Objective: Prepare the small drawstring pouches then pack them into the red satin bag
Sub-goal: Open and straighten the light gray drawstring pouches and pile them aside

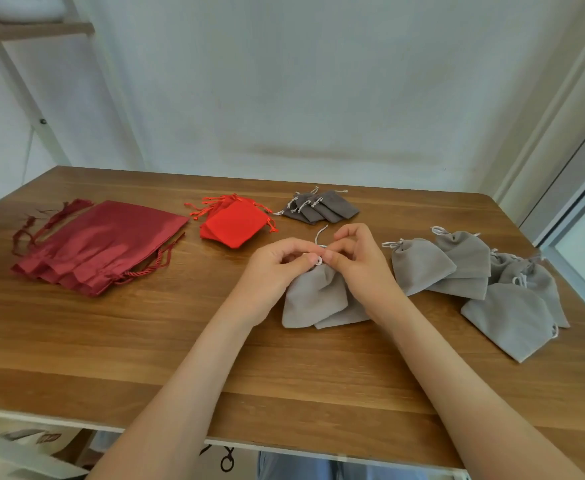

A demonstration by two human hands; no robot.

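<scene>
Forearms come in over the near table edge and meet mid-table. Fingers of the left hand (pixel 277 268) are curled, thumb and fingertips pinching the gathered neck of a grey pouch (pixel 313 299). The right hand (pixel 356 258) has thumb and forefinger pinching the pale cord (pixel 319 233) right at that neck, other fingers arched above; a loop of cord sticks up between the hands. The pouch body lies flat on the table (pixel 284 393), on the camera side of the hands. A second grey one seems to sit partly under it, cannot tell for sure.

The red satin bag (pixel 107 244) lies flat at far left, well apart from the hands, twisted drawstring trailing at its near end – layered edges there, may be several stacked. The small red pouches (pixel 232 225) are fanned just right of it. The dark grey pouches (pixel 322 207) are fanned beyond the hands. A light grey heap (pixel 474 271) of pouches with drawn necks sits at right, reaching toward the table's right edge.

Surface is a wood-grain top with a pale edge band. Room – plain white wall (pixel 318 81) behind, wooden shelf (pixel 31 29) upper left, window frame (pixel 578 188) at right.
</scene>
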